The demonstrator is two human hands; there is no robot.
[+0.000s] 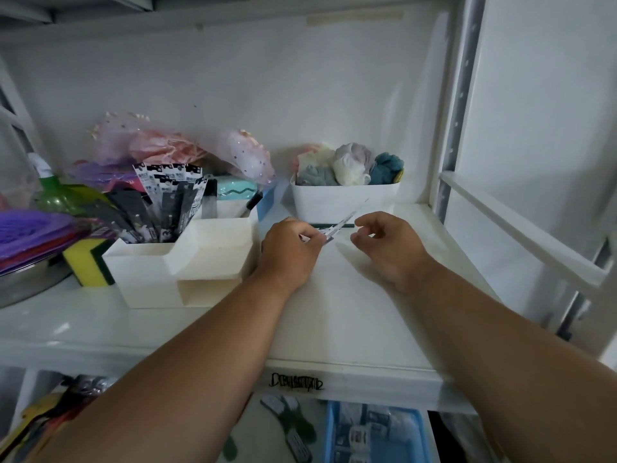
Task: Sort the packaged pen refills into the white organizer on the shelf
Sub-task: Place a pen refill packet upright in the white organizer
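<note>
Refill packet [337, 224] pinched in left hand [289, 249]; right hand [384, 243] loosely curled, holding nothing, beside organizer [187, 262].

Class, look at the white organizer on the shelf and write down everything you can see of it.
The white organizer looks like matte plastic, built of boxy open-topped compartments stepped at different heights, with an open slot low on its front. It stands upright on the white shelf. Its back left compartment holds packaged pen refills standing on end; the front ones look empty. A yellow and green sponge sits against its left side, and the left hand is just beside its right.
</note>
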